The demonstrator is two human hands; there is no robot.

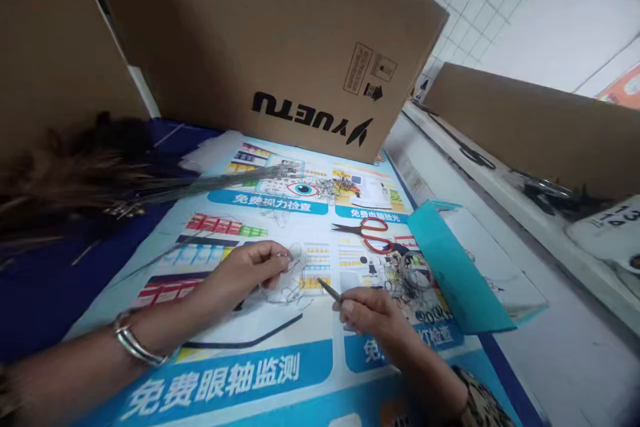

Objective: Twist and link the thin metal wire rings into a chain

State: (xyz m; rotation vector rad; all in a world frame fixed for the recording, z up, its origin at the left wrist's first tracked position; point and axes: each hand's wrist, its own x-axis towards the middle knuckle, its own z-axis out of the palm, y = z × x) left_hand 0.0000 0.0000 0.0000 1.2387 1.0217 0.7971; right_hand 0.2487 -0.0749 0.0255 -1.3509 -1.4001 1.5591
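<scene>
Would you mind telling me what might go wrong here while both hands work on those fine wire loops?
The left hand pinches fine wire loops that barely show against the poster; they might slip or tangle. The thin dark stick in the right hand points toward the left hand and might poke it. The red-handled scissors lie close beyond the hands, so a reach could catch the blades.

A dark blue cloth (30,293) covers the tabletop, with a printed poster (240,373) spread from its middle to the near edge. A YUETU cardboard box (260,33) stands at the far edge. Dark feathers (65,173) and straight wires (210,181) lie toward the left edge. On the poster lie 1 pair of red-handled scissors (361,229), thin wire loops (290,293) and, rightward, a teal paper bag (450,273).
</scene>
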